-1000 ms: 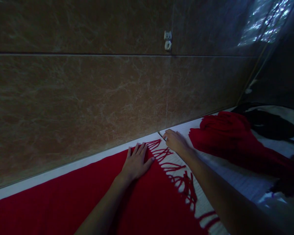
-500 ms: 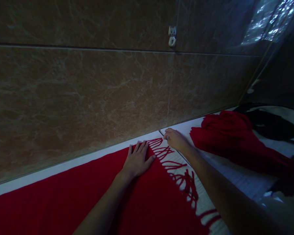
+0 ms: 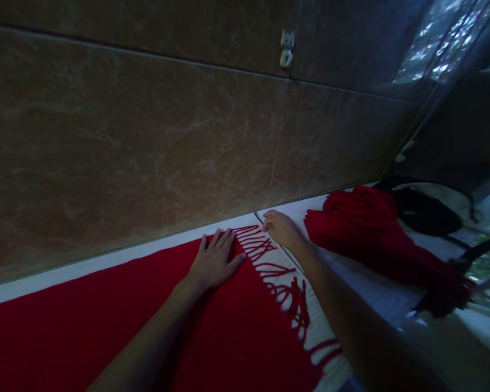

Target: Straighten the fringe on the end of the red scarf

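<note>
A red scarf with a twisted fringe along its right end lies spread flat on a white surface. My left hand rests on the scarf's upper corner, palm down, with its fingers stretched and thumb apart. Just beyond the tips of the uppermost fringe strands is my right hand, its fingers curled together. Whether a strand or anything else is between those fingers is too small to make out. Lower down, some strands are tangled and crossed.
A brown marbled tile wall rises behind the surface, bearing a small white hook. To the right lies a bunched red cloth beside a black item. A dark seam crosses the white surface near my right hand.
The view has tilted and shifted slightly, so both hands and the scarf appear a little further left. My hands keep nearly the same places relative to the scarf and fringe.
</note>
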Action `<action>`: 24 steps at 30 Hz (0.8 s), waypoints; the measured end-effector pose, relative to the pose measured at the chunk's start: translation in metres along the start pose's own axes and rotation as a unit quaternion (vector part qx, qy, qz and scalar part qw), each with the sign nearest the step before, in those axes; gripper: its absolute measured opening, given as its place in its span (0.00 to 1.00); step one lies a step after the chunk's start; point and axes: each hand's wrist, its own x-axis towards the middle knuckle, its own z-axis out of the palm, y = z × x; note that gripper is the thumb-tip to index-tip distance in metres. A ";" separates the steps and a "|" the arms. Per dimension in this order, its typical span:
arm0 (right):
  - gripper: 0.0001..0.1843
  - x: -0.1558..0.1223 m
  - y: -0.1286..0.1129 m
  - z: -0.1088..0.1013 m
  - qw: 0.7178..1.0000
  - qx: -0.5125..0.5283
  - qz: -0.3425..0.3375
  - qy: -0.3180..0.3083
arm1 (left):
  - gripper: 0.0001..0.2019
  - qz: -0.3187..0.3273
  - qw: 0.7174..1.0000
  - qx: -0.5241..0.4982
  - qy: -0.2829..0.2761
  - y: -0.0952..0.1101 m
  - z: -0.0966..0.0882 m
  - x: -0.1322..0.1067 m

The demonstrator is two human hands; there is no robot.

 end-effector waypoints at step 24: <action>0.20 -0.028 -0.004 -0.047 0.997 -0.050 0.020 -0.063 | 0.48 0.007 1.000 -0.024 -0.020 -0.001 -0.008 -0.004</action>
